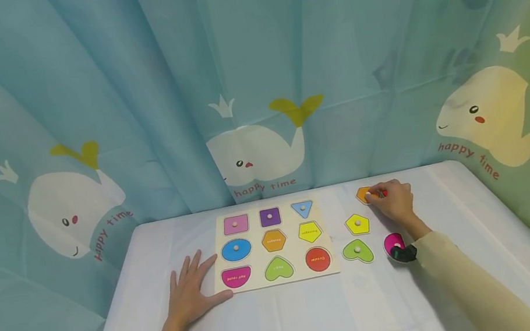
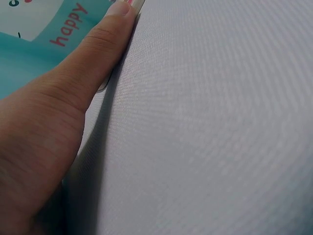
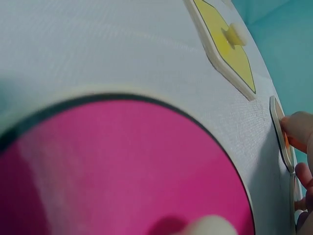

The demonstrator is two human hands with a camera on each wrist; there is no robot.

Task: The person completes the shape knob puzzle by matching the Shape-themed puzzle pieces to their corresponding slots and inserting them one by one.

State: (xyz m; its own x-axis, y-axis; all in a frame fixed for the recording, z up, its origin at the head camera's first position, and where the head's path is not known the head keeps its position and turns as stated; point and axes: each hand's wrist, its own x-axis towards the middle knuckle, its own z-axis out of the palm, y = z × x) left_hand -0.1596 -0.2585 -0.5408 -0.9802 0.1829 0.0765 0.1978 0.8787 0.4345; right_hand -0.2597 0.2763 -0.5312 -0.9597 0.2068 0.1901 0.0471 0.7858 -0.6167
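Observation:
My left hand (image 1: pixel 189 294) lies with fingers spread at the left edge of a cream shape-puzzle board (image 1: pixel 300 266); its thumb (image 2: pixel 95 54) touches the board's edge in the left wrist view. To the right of the board, my right hand (image 1: pixel 396 204) pinches the knob of an orange hexagon puzzle piece (image 1: pixel 362 194), which lies on the table. A red piece (image 1: pixel 383 193) shows partly beneath that hand. Knobbed pink rectangle (image 1: pixel 236 229), purple square (image 1: pixel 271 221), blue triangle (image 1: pixel 302 205) and blue oval (image 1: pixel 237 255) pieces sit in the board. Printed shapes show in its other spaces.
Nearer than the hexagon lie a yellow pentagon piece (image 1: pixel 358 229), a green heart piece (image 1: pixel 357 250) and a magenta piece (image 1: pixel 391 240) under the right wrist camera. The white table (image 1: pixel 293 326) ends at a blue whale-print curtain (image 1: pixel 238 75).

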